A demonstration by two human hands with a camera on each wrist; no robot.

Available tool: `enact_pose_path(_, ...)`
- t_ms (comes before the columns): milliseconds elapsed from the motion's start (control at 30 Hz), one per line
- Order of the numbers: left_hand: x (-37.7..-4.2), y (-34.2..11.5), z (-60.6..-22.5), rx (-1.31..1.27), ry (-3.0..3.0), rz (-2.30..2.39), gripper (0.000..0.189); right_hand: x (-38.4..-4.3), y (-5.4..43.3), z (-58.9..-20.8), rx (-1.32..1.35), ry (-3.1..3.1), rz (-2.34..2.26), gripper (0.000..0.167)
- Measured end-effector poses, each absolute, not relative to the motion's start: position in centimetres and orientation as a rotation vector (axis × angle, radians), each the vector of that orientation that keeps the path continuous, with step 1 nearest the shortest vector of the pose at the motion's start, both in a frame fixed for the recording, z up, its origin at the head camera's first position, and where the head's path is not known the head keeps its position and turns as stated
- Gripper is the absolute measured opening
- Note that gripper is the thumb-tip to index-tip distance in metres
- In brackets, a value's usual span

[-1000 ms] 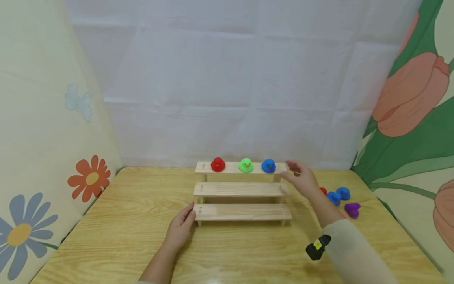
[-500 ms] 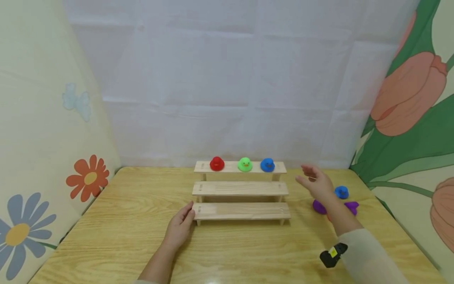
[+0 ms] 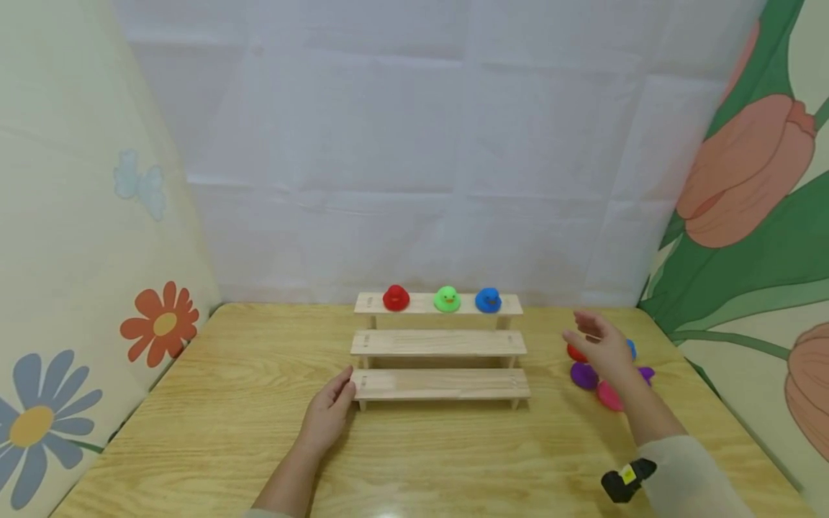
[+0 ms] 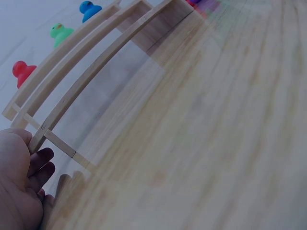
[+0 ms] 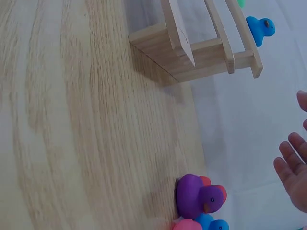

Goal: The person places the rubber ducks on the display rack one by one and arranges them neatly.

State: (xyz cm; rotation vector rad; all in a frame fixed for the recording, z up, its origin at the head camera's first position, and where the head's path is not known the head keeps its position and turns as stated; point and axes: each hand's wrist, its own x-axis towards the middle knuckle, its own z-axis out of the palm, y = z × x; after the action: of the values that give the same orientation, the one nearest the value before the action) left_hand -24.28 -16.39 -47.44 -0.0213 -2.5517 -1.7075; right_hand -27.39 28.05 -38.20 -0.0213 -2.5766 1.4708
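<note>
Stand [image 3: 440, 343] first: pale wood, three stepped tiers, planted around the middle of the wood-grain worktop [image 3: 414, 460]. Up top there's a little lineup of ducks, left to right: red duck [image 3: 396, 298], green duck [image 3: 447, 299], blue duck [image 3: 488, 301], all upright with gaps between them.

The left hand [image 3: 325, 416] has hold of the left end of the lowest, nearest tier. From the left wrist cam you can see it's a pinch, thumb on one side of the board, fingers curled in under the other.

The right hand [image 3: 602, 351] is off to the right of the stand, not gripping anything: fingers loosely spread, thumb well apart from them. In the head view it hangs over a bunch of other toys on the worktop, so it covers some of them. What I can make out there is a purple duck [image 3: 584, 375], something pink [image 3: 609, 396], and bits of red, blue and more purple poking out. Behind everything hangs a creased white cloth [image 3: 324, 144].
</note>
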Motion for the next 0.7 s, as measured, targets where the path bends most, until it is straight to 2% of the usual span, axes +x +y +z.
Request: enact_pose_path(700,-24.3,-16.4,-47.5,-0.023,-2.537,-1.718,0.047,-23.9,31.5,-40.3,-0.171,-2.649,1.366,0.064)
